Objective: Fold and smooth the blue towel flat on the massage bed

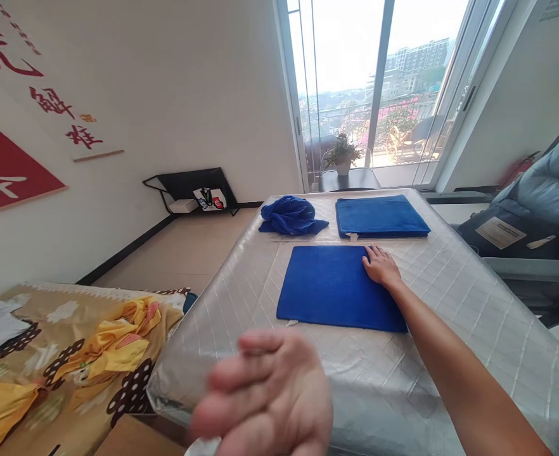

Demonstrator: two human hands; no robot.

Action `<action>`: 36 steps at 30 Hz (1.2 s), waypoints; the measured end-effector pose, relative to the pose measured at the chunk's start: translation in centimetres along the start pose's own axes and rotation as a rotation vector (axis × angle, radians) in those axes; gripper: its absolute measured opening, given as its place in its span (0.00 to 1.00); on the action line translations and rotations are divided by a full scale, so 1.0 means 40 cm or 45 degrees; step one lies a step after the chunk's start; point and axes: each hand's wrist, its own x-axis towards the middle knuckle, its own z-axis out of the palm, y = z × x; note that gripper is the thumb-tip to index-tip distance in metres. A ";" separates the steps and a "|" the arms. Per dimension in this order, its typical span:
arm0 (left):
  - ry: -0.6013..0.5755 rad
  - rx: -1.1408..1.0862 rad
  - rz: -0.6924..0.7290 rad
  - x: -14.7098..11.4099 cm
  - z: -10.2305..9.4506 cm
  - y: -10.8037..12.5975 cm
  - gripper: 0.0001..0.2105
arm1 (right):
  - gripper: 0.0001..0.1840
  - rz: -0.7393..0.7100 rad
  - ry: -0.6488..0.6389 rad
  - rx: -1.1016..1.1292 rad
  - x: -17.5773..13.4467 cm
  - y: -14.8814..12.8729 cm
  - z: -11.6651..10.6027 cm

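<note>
A blue towel (336,291), folded into a flat rectangle, lies on the silver quilted table cover (241,304). My right hand (380,263) rests flat on its far right corner with the fingers spread. Close to the camera, my left hand (274,399) is raised above the near side of the table, palm in view and blurred, with its fingers apart and nothing in them. Beyond the flat towel sit a crumpled blue towel (289,215) on the left and a stack of folded blue towels (381,215) on the right, a small white tag showing at its front edge.
At the lower left, a patterned cloth (27,354) bears yellow fabric (118,335). A cardboard box (137,437) is at the bottom edge. To the right stands a grey-blue padded chair (546,183). A potted plant (343,158) is by the glass door.
</note>
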 end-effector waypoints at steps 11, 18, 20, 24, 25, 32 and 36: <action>-1.034 -0.087 0.251 0.007 0.562 -0.317 0.21 | 0.34 -0.102 0.029 -0.131 -0.013 0.028 0.024; -1.192 0.278 0.062 -0.014 0.688 -0.410 0.26 | 0.35 -0.085 0.030 -0.107 -0.007 0.036 0.033; -1.221 0.301 -0.010 -0.016 0.697 -0.425 0.29 | 0.35 -0.086 0.024 -0.111 -0.007 0.033 0.030; -1.248 0.342 -0.066 -0.022 0.684 -0.440 0.30 | 0.34 -0.066 0.006 -0.116 -0.004 0.025 0.026; -1.253 0.365 -0.063 -0.023 0.677 -0.442 0.30 | 0.35 -0.048 0.006 -0.109 -0.002 0.023 0.026; -1.289 0.552 -0.078 -0.007 0.594 -0.502 0.35 | 0.37 0.004 -0.007 -0.069 0.009 0.010 0.021; -1.284 0.687 -0.192 0.022 0.492 -0.598 0.35 | 0.37 0.028 -0.028 -0.052 0.006 0.004 0.010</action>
